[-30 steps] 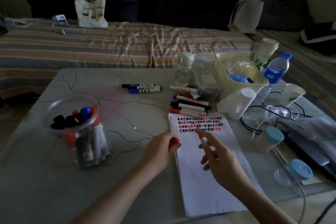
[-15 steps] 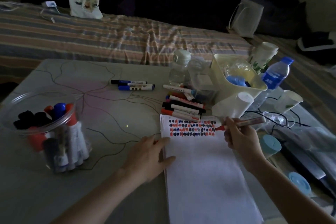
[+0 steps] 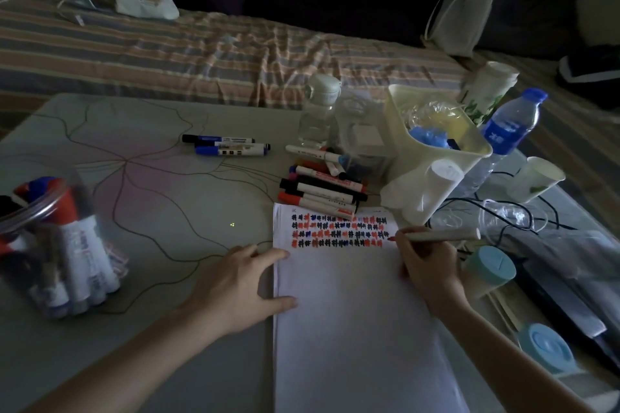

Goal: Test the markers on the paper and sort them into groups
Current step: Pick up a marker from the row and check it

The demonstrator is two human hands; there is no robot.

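Note:
A white paper [image 3: 352, 329] lies on the grey table [image 3: 161, 211], with rows of red, blue and black test marks [image 3: 339, 231] across its top. My right hand [image 3: 426, 261] holds an uncapped red marker [image 3: 439, 237], its tip touching the paper at the right end of the lowest row. My left hand [image 3: 241, 282] lies flat with fingers spread on the paper's left edge. A pile of red and black markers [image 3: 322, 191] sits just above the paper. Two blue markers [image 3: 228, 146] lie apart at the back. A clear jar [image 3: 57, 245] at the left holds several markers.
A cream bin [image 3: 436, 151], a clear bottle [image 3: 318, 111], a blue-capped water bottle [image 3: 510, 124] and a paper cup [image 3: 533, 178] crowd the right back. Black cables [image 3: 503, 208] and two blue-lidded containers [image 3: 489, 271] lie right of the paper. A striped bed [image 3: 201, 54] runs behind the table.
My right hand has swung the red marker from mid-paper to the right end of the marks and set its tip down. My left hand dropped flat onto the paper's edge.

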